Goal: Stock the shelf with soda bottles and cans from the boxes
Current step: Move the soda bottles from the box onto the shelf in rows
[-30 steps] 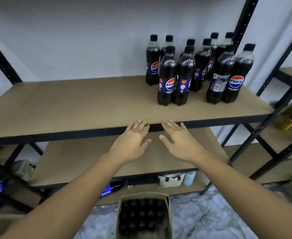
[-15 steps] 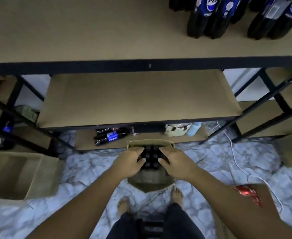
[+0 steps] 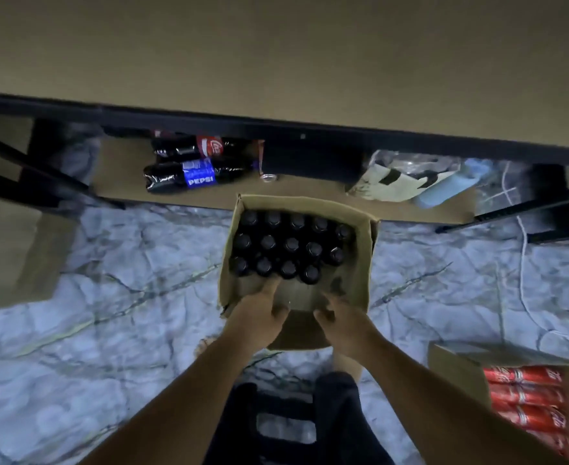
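Inside cardboard box point(image 3: 365, 263): round black bottle caps point(image 3: 291, 245).

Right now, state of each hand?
Left hand: open, reaching to the bottles.
Right hand: open, reaching into the box, holding nothing.

An open cardboard box point(image 3: 366, 263) sits at the centre of the frame, holding upright dark soda bottles point(image 3: 290, 245) with black caps in three rows – its near part is bare. The tan shelf point(image 3: 276, 62) with a black edge spans the top. At lower right, a second box point(image 3: 457, 367) holds red cans point(image 3: 524, 396). At upper left of centre, a Pepsi bottle point(image 3: 196, 174) lies flat on the lowest board.
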Demonstrator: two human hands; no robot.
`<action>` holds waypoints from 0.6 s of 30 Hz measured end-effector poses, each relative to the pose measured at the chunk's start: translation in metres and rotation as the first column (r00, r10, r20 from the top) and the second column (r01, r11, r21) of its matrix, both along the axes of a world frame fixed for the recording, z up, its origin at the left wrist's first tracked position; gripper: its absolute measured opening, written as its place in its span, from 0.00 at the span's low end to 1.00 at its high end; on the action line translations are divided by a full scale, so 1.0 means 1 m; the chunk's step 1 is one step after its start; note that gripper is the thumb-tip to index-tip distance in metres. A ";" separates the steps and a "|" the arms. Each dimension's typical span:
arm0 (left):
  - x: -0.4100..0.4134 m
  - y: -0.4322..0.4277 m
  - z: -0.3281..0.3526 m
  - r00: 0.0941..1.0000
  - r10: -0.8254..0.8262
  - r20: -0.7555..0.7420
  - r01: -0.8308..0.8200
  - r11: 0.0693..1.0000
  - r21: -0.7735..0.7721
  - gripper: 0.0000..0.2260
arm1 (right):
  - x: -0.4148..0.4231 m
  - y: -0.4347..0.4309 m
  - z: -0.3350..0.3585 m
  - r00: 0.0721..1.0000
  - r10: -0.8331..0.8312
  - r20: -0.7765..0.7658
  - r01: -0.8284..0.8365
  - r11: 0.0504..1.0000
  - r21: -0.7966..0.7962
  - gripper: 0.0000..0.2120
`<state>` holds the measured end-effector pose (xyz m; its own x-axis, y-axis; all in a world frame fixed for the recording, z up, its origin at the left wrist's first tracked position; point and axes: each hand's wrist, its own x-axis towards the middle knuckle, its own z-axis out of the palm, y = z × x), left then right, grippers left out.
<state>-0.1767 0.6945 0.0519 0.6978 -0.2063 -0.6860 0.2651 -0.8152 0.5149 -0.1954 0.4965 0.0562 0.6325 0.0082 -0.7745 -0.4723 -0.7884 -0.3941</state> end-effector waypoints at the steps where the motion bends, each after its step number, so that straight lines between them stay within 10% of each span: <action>1: 0.004 -0.006 -0.027 1.000 0.030 -0.010 -0.030 1.000 -0.008 0.29 | 0.006 -0.002 -0.027 1.000 -0.011 -0.005 0.011 1.000 -0.004 0.23; 8: 0.028 -0.037 -0.165 0.972 0.235 0.023 -0.232 0.969 -0.081 0.30 | 0.038 -0.005 -0.162 0.994 -0.063 0.084 0.061 0.998 0.026 0.33; 18: 0.020 -0.045 -0.196 0.947 0.293 0.130 -0.277 0.952 -0.131 0.12 | 0.019 -0.017 -0.190 0.949 -0.032 0.314 0.039 0.999 -0.016 0.17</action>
